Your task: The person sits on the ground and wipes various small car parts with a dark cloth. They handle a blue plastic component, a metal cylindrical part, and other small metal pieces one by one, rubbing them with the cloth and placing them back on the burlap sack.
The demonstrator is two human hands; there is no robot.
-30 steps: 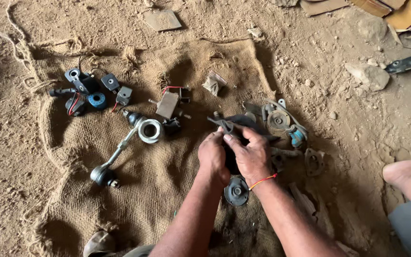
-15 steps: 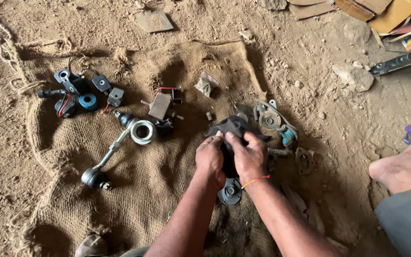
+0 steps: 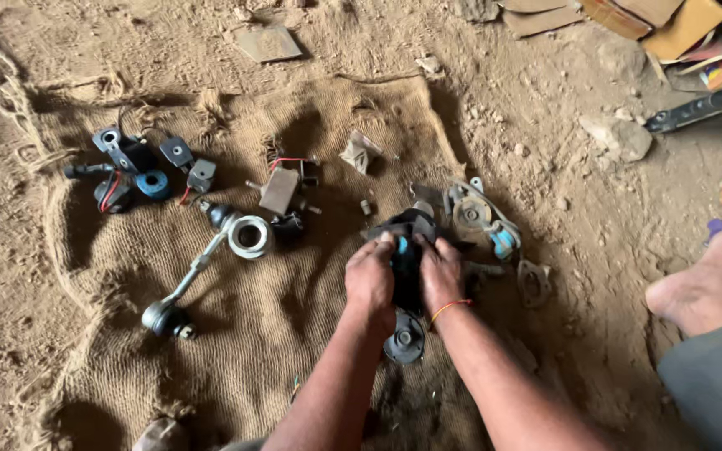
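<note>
Both your hands are on the same dark metal part (image 3: 409, 250), which sits on the burlap sack (image 3: 236, 334) spread over the dirt floor (image 3: 545, 100). Your left hand (image 3: 371, 280) grasps it from the left side and your right hand (image 3: 440, 280), the one with the orange thread at the wrist, grasps it from the right; the fingers (image 3: 384, 244) of both are clenched around the part. A second ago the hands were a little higher on the part and more closed over it; now they have slid slightly down and apart, so the upper dark edge shows and a small blue piece (image 3: 402, 246) appears between your thumbs. This suggests you are working at the part itself, perhaps pulling or turning it, not carrying it anywhere.

Just below your hands lies a round dark disc (image 3: 404, 338), near your wrists. To the right of the part is a pulley assembly with a blue end (image 3: 482, 215), and beside that a small flat bracket (image 3: 535, 282). To the left lie a long rod with a silver ring (image 3: 211, 259) and a group of black and blue pieces (image 3: 131, 167). A bare foot of another person (image 3: 699, 284) rests on the floor at the right edge.
</note>
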